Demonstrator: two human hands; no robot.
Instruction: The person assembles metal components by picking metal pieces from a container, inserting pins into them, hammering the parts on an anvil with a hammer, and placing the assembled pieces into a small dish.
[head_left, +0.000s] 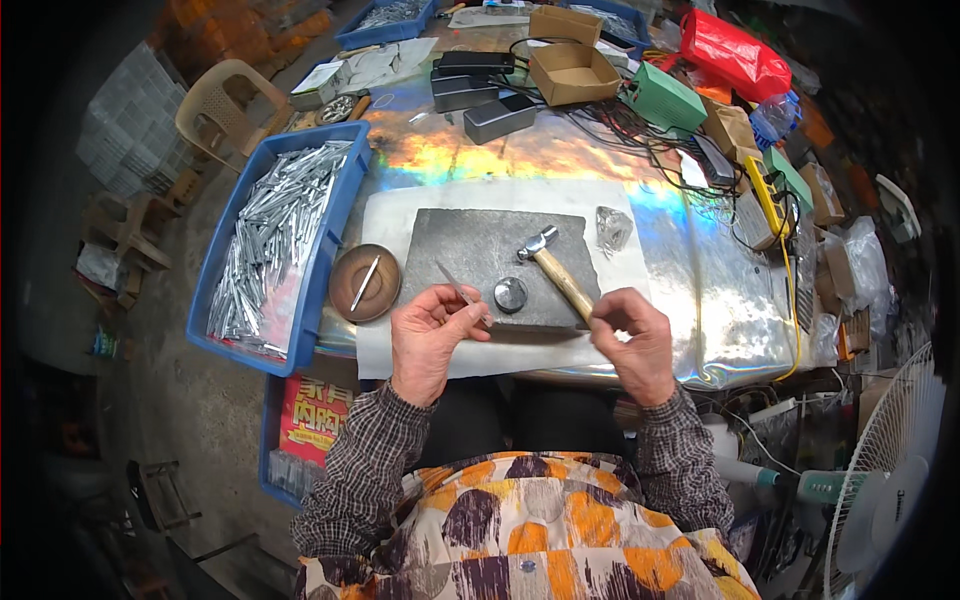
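My left hand (430, 332) is closed, pinching a thin pointed metal strip (456, 284) over the near left edge of a dark stone block (460, 235). A hammer (562, 276) with a steel head and wooden handle slants across the block's right side, its head toward the far edge. My right hand (637, 345) curls at the near end of that handle, thumb and fingertips closed on it. Between the hands, a small round dark metal piece (510, 294) sits on the block. Left of the block, a round brown dish (346, 276) holds a slim silver rod (366, 282).
A blue bin (357, 150) full of silver metal pieces stands at left. White paper (385, 345) lies under the block, with a clear plastic bag (612, 230) at right. Dark boxes (500, 118), cables, a green box (665, 98) and a cardboard tray (575, 75) occupy the far side. A fan (885, 480) stands lower right.
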